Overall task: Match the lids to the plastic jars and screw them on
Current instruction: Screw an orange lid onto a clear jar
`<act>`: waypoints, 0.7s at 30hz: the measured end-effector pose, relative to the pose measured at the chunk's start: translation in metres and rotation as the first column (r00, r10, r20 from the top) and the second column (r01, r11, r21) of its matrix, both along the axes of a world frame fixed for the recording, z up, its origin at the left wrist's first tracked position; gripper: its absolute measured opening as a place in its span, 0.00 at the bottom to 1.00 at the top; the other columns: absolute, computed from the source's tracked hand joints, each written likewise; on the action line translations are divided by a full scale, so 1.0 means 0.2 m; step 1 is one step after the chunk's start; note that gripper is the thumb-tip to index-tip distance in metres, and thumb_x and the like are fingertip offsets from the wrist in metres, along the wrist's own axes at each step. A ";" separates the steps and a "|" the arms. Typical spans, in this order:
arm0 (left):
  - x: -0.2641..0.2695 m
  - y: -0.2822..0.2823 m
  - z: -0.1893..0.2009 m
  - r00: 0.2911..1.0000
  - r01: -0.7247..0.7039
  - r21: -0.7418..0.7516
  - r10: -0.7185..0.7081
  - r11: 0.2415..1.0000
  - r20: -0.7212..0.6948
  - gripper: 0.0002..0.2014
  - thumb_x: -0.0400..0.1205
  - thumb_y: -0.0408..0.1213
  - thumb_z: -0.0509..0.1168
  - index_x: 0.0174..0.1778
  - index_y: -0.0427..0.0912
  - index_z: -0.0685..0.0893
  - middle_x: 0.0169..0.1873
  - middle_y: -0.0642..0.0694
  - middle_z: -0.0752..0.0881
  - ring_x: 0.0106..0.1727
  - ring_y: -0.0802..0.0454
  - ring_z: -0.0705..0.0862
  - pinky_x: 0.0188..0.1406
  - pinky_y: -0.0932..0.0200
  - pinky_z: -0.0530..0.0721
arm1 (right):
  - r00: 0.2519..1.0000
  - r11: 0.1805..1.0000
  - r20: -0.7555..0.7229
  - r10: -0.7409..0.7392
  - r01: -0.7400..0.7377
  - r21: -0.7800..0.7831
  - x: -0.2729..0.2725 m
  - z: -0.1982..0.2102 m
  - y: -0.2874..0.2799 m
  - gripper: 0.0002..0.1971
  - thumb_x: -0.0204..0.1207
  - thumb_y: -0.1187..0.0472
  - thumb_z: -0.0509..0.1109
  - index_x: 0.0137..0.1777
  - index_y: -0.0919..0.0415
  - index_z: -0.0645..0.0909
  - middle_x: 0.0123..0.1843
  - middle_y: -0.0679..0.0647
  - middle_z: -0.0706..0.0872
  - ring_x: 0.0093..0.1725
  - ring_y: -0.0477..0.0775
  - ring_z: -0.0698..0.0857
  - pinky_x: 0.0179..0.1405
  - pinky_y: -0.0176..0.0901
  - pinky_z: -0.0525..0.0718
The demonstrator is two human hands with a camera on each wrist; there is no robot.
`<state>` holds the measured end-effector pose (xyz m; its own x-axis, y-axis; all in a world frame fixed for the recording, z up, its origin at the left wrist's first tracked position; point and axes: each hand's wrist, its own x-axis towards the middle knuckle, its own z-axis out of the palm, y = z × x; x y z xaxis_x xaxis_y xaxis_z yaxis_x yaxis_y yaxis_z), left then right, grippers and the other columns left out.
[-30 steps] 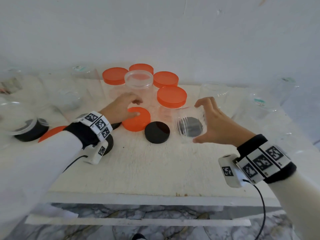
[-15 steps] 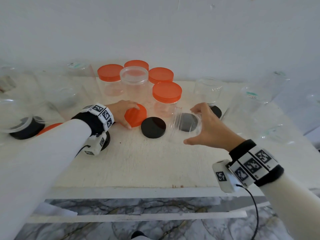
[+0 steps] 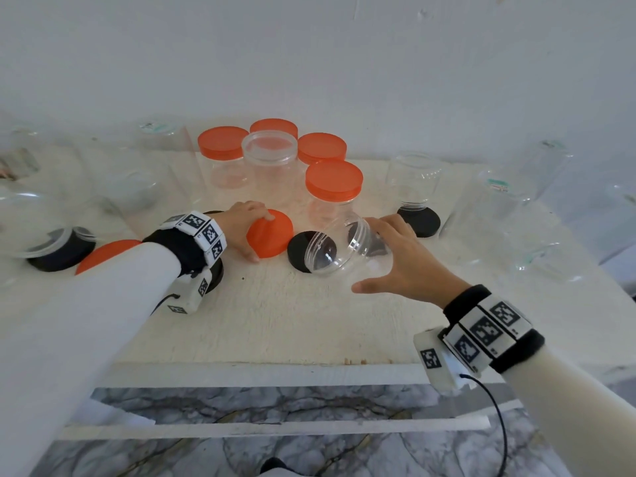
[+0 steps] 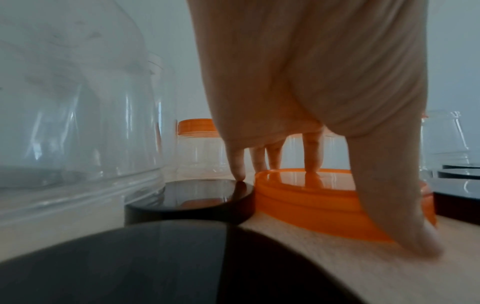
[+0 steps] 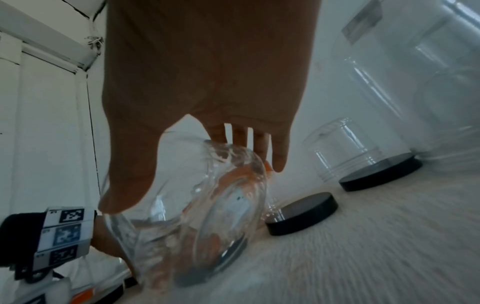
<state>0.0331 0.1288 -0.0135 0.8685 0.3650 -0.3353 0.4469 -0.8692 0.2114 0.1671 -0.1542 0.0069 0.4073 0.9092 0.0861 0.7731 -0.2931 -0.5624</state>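
Observation:
My right hand [image 3: 395, 256] grips a small clear plastic jar [image 3: 339, 247], tilted with its open mouth toward the left; in the right wrist view the jar [image 5: 187, 216] sits between thumb and fingers [image 5: 255, 144]. My left hand [image 3: 241, 232] holds an orange lid [image 3: 270, 234] by its edge, tipped up off the table. In the left wrist view fingertips [image 4: 313, 156] rest on the lid [image 4: 324, 195] and the thumb curls round its near rim. A black lid [image 3: 303, 251] lies between the two hands, partly behind the jar.
Four orange-lidded jars [image 3: 334, 187] and one open jar [image 3: 270, 156] stand at the back. A clear jar [image 3: 414, 180] stands upside down on a black lid [image 3: 421, 222] at right. More clear jars, black lids [image 3: 56, 251] and an orange lid [image 3: 103, 253] crowd the left; the white table edge [image 3: 275, 370] is near me.
The right hand has tilted the clear jar over and brought it lower and leftward. The left hand closed on the orange lid and tipped it up from lying flat.

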 end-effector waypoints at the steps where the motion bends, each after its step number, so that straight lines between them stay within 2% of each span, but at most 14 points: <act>1: 0.00 -0.01 0.01 1.000 -0.008 0.000 0.008 1.000 -0.001 0.46 0.67 0.41 0.80 0.78 0.47 0.61 0.80 0.44 0.54 0.80 0.41 0.54 0.76 0.45 0.57 | 1.000 1.000 -0.022 0.001 -0.001 0.000 0.00 0.00 0.00 0.51 0.56 0.44 0.83 0.78 0.53 0.62 0.66 0.47 0.66 0.57 0.41 0.71 0.50 0.14 0.68; 3: 0.00 -0.01 0.01 0.999 -0.030 0.009 0.030 1.000 0.016 0.46 0.65 0.42 0.80 0.77 0.48 0.63 0.78 0.44 0.60 0.78 0.42 0.56 0.75 0.45 0.59 | 0.998 1.000 -0.062 -0.001 0.000 -0.008 -0.01 -0.01 0.00 0.49 0.57 0.47 0.84 0.77 0.53 0.63 0.66 0.46 0.67 0.58 0.42 0.72 0.51 0.16 0.69; 5: -0.01 -0.01 0.01 0.996 -0.064 -0.011 0.065 0.998 0.054 0.46 0.63 0.43 0.81 0.76 0.49 0.65 0.76 0.43 0.63 0.76 0.44 0.58 0.75 0.44 0.61 | 0.993 1.000 -0.120 -0.009 0.007 -0.018 0.00 -0.03 -0.01 0.48 0.57 0.49 0.84 0.76 0.53 0.62 0.66 0.47 0.68 0.62 0.43 0.71 0.59 0.26 0.70; 7: -0.03 0.00 0.03 0.989 -0.095 -0.064 0.102 0.993 0.111 0.45 0.63 0.42 0.82 0.75 0.50 0.67 0.74 0.43 0.63 0.76 0.44 0.58 0.76 0.46 0.61 | 0.983 0.999 -0.182 -0.019 0.013 -0.031 0.01 -0.05 -0.01 0.49 0.58 0.52 0.84 0.77 0.53 0.61 0.67 0.47 0.68 0.66 0.45 0.71 0.62 0.33 0.70; 10: -0.08 0.00 0.05 0.966 -0.122 -0.117 0.145 0.986 0.216 0.44 0.62 0.42 0.82 0.74 0.50 0.68 0.73 0.44 0.61 0.75 0.45 0.59 0.74 0.49 0.60 | 0.959 0.999 -0.281 -0.027 0.019 -0.032 0.02 -0.07 -0.01 0.49 0.59 0.57 0.85 0.77 0.53 0.58 0.70 0.47 0.68 0.68 0.45 0.70 0.64 0.34 0.68; 14: -0.15 -0.04 0.10 0.919 -0.137 -0.152 0.183 0.979 0.350 0.45 0.63 0.44 0.82 0.75 0.51 0.68 0.75 0.45 0.58 0.78 0.47 0.56 0.75 0.49 0.59 | 0.903 0.998 -0.427 -0.056 0.046 -0.034 0.05 -0.09 0.01 0.46 0.59 0.63 0.84 0.71 0.57 0.59 0.72 0.50 0.69 0.70 0.49 0.71 0.71 0.42 0.71; 16: -0.18 -0.07 0.11 0.896 -0.127 -0.182 0.192 0.975 0.401 0.46 0.62 0.50 0.81 0.75 0.52 0.68 0.77 0.46 0.58 0.79 0.48 0.56 0.77 0.49 0.58 | 0.898 0.998 -0.436 -0.057 0.037 -0.053 0.05 -0.10 0.03 0.44 0.60 0.64 0.83 0.71 0.57 0.60 0.72 0.51 0.69 0.70 0.50 0.71 0.69 0.41 0.72; 17: -0.19 -0.08 0.12 0.882 -0.122 -0.208 0.202 0.971 0.425 0.48 0.60 0.57 0.79 0.75 0.53 0.68 0.77 0.47 0.59 0.79 0.49 0.56 0.78 0.48 0.58 | 0.901 0.998 -0.430 -0.055 0.030 -0.063 0.05 -0.11 0.04 0.44 0.60 0.65 0.83 0.73 0.57 0.60 0.72 0.51 0.69 0.70 0.50 0.71 0.68 0.41 0.72; 19: -0.22 -0.11 0.13 0.848 -0.113 -0.259 0.229 0.959 0.478 0.52 0.53 0.69 0.71 0.75 0.55 0.68 0.77 0.49 0.61 0.79 0.52 0.57 0.79 0.48 0.58 | 0.893 0.997 -0.448 -0.044 0.014 -0.071 0.04 -0.12 0.07 0.46 0.61 0.64 0.83 0.76 0.57 0.60 0.73 0.51 0.68 0.70 0.49 0.71 0.66 0.39 0.72; 21: -0.24 -0.16 0.14 0.811 -0.095 -0.286 0.241 0.954 0.533 0.52 0.52 0.71 0.68 0.74 0.55 0.70 0.76 0.50 0.63 0.78 0.55 0.59 0.78 0.51 0.59 | 0.870 0.998 -0.492 -0.037 0.006 -0.065 0.03 -0.13 0.09 0.47 0.60 0.63 0.83 0.76 0.57 0.60 0.73 0.50 0.68 0.71 0.49 0.70 0.63 0.36 0.73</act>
